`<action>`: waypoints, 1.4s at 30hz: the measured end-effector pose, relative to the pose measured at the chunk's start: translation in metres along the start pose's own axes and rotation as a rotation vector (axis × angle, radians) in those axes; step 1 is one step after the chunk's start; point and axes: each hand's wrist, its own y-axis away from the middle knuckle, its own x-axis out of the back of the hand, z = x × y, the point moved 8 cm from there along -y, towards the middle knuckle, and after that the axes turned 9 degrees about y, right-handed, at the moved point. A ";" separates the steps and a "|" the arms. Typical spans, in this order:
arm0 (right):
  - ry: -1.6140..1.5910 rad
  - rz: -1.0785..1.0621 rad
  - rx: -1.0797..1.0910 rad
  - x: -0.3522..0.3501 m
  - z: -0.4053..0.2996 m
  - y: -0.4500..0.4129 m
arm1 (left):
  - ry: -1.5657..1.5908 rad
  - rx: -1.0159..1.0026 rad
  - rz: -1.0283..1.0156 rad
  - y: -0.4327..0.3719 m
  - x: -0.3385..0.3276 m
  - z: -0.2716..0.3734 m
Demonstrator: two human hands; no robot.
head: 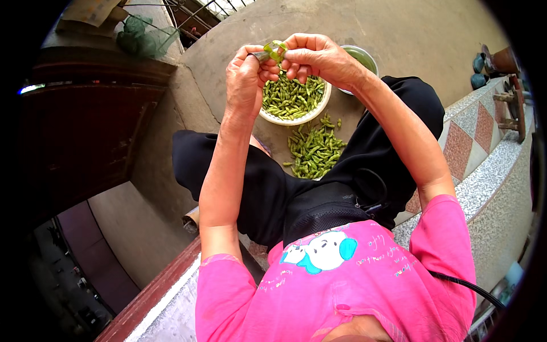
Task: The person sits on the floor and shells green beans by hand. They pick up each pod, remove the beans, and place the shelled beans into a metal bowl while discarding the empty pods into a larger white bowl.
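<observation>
My left hand (pixel 252 72) and my right hand (pixel 314 55) are raised close together over a round white basket (pixel 295 121) full of green soybean pods (pixel 292 100). A strip of green plant peel or pod (pixel 275 48) spans the fingertips of both hands. A dark, flat piece (pixel 260 56), perhaps a blade or thimble, lies at my left thumb; I cannot tell which. More pods (pixel 316 149) lie in a loose pile on the floor, nearer my body. Behind my right wrist stands a metal-rimmed bowl (pixel 361 60) with something green inside.
My knees in black trousers (pixel 401 111) flank the basket and pile. Green netting (pixel 136 36) hangs on a ledge at upper left, above dark red wood (pixel 85 128). A tiled step (pixel 474 128) and a small wooden stool (pixel 515 109) are at right.
</observation>
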 end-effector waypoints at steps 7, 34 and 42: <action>-0.068 0.065 0.001 0.007 0.008 -0.002 | -0.173 -0.039 -0.012 0.003 -0.009 0.003; 0.075 0.432 0.022 0.061 -0.019 0.034 | -1.103 0.670 0.039 0.031 0.123 -0.277; -0.102 0.506 -0.027 0.071 -0.024 0.046 | -1.298 0.721 0.401 0.000 0.161 -0.309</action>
